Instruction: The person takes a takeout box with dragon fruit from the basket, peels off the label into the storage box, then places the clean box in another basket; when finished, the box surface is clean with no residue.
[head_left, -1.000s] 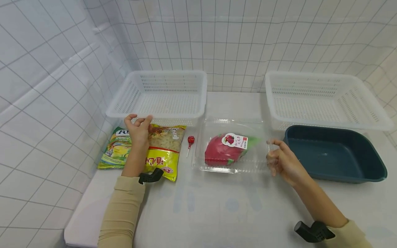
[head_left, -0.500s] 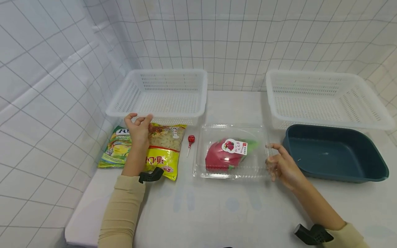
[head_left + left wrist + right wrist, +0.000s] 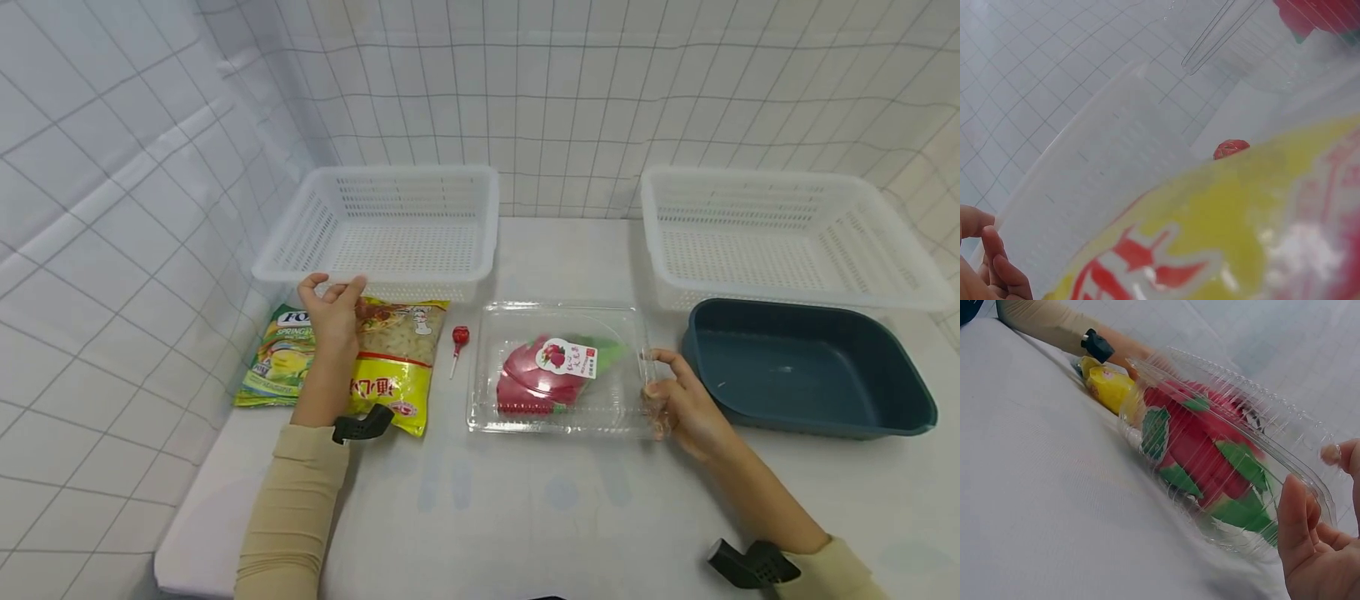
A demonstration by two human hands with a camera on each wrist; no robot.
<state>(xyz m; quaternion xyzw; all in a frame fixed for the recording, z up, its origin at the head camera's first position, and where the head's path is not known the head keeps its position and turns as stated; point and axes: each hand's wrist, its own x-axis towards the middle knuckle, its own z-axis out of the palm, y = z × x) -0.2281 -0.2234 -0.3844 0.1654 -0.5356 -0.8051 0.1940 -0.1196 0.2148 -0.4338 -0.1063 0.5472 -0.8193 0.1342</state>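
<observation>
On the right side of a clear plastic clamshell box (image 3: pixel 630 400), my right hand (image 3: pixel 693 408) pinches the edge between thumb and fingers. Inside lies a red and green dragon fruit (image 3: pixel 528 383), a white label above it. The right wrist view has the box (image 3: pixel 1244 434) tilted across the frame, thumb and index finger at its end. My left hand (image 3: pixel 333 317), fingers loosely curled, is at the front rim of the left white basket (image 3: pixel 375 279). Beneath that forearm lie a yellow bag of pasta (image 3: pixel 393 383) and a green soup packet (image 3: pixel 281 367). A red lollipop (image 3: pixel 460 337) lies beside the box.
A second white basket (image 3: pixel 787 296) stands at the back right, with a dark blue-green tub (image 3: pixel 802 421) in front of it. Grid-patterned white curtains (image 3: pixel 570 108) enclose the table (image 3: pixel 525 517) at the back and sides.
The clamshell box has shifted a little nearer to me with my right hand, mostly during the first half second. My left hand stays at the basket rim.
</observation>
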